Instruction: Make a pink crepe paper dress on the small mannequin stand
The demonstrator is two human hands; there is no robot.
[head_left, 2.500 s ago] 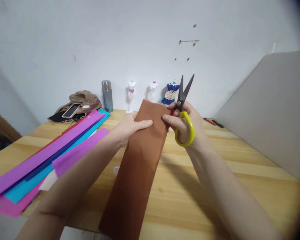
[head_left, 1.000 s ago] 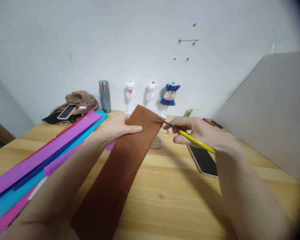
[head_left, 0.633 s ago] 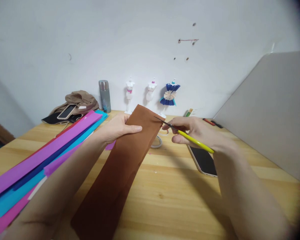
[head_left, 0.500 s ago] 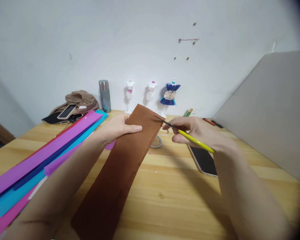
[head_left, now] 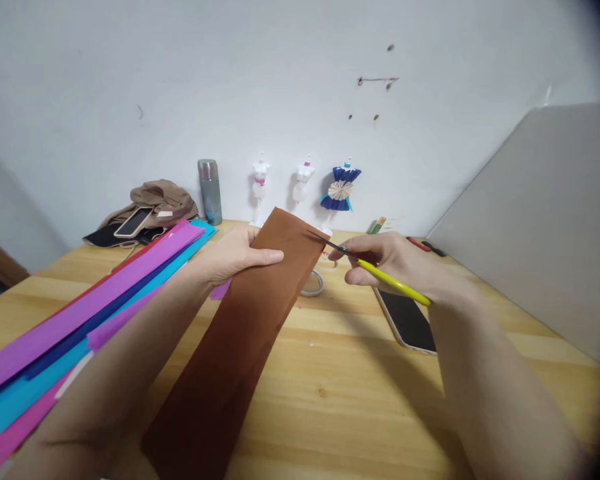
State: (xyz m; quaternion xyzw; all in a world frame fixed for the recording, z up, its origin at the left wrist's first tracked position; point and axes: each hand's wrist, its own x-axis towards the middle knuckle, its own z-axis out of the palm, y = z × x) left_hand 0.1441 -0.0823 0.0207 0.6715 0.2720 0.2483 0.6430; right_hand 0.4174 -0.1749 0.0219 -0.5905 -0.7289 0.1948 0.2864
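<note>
A long brown crepe paper strip (head_left: 245, 333) is held up over the wooden table (head_left: 360, 400). My left hand (head_left: 233, 257) grips the strip near its far end, thumb on top. My right hand (head_left: 395, 263) is closed on yellow-handled scissors (head_left: 375, 270). Their blades point left and meet the strip's right edge near the top.
Purple, blue, cyan and pink paper strips (head_left: 80, 320) lie at the left. A phone (head_left: 407, 320) lies under my right forearm, and a tape ring (head_left: 313, 283) sits beside the strip. A flask (head_left: 209, 191), three small mannequins (head_left: 303, 183), a cloth pile with a phone (head_left: 147, 213) and a grey board (head_left: 540, 220) line the back and right.
The scissors swung from upright to flat, and their blades came to the strip's right edge. The brown strip tilted lower and to the left. In the last half second almost nothing moved.
</note>
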